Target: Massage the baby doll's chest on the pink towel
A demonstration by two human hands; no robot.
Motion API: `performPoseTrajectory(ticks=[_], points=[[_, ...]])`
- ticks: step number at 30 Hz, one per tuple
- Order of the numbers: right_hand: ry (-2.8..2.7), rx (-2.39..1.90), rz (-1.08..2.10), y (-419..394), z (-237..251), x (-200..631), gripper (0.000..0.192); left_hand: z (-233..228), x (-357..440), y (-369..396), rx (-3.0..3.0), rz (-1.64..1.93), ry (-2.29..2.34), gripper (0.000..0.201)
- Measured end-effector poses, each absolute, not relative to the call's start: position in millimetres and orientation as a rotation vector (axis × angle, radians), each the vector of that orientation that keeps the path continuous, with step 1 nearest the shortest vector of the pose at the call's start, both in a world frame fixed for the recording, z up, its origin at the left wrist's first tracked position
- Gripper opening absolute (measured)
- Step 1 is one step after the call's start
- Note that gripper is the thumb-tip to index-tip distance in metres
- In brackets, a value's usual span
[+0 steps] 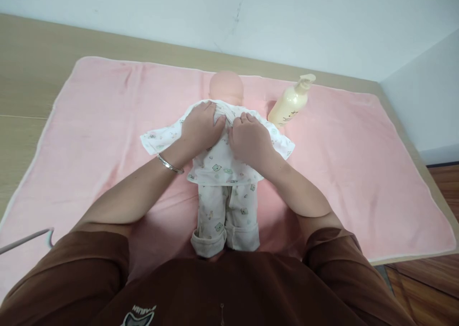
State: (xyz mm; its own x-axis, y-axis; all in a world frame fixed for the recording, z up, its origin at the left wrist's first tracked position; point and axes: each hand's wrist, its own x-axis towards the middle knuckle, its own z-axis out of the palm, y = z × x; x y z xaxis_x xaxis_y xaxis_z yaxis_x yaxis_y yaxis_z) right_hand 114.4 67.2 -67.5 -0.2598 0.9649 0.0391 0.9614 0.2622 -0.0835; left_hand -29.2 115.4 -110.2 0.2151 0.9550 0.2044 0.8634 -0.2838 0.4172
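A baby doll (pixel 226 86) lies on its back in the middle of a pink blanket (pixel 107 125), head toward the wall. It wears a white printed top (pixel 218 161) and matching trousers (pixel 225 216). My left hand (pixel 201 127) rests on the doll's chest and pinches the top's fabric near the collar. My right hand (pixel 251 139) lies beside it on the chest, fingers curled into the same fabric. The two hands nearly touch at the middle of the top. A metal bangle (pixel 170 165) sits on my left wrist.
A cream pump bottle (pixel 289 105) lies tilted on the blanket just right of the doll's head. The blanket covers a wooden table (pixel 32 68) against a white wall. A thin grey hanger tip (pixel 36 236) pokes in at the left. Wooden floor (pixel 444 192) shows at right.
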Motion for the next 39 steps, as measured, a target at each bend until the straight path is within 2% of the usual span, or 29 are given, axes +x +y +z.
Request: performPoseTrajectory(ticks=[5,9,12,21,29,36,39], points=[[-2.349,-1.883,0.225,86.3,-73.3,120.0,0.050,-120.7,-25.1,111.2,2.290,0.797,1.685,0.055],[-2.242,-1.895,0.251,105.1,-90.1,120.1,0.060,-129.1,-25.2,111.4,2.257,0.870,1.666,0.056],[-2.214,-1.878,0.241,106.6,-97.8,118.2,0.061,-132.8,-27.2,115.5,2.247,0.900,1.632,0.055],[-2.418,-1.720,0.403,126.3,-89.4,140.8,0.068,-118.1,-20.6,98.3,2.264,0.888,1.544,0.050],[-2.422,-1.748,0.154,86.8,-78.0,119.5,0.057,-115.9,-29.4,121.6,2.187,0.707,1.728,0.053],[-2.335,-1.801,0.293,106.8,-83.8,124.9,0.058,-114.5,-19.5,94.6,2.374,0.815,1.664,0.052],[-2.282,-1.872,0.252,111.5,-86.7,125.2,0.061,-111.6,-18.7,92.0,2.370,0.827,1.633,0.050]])
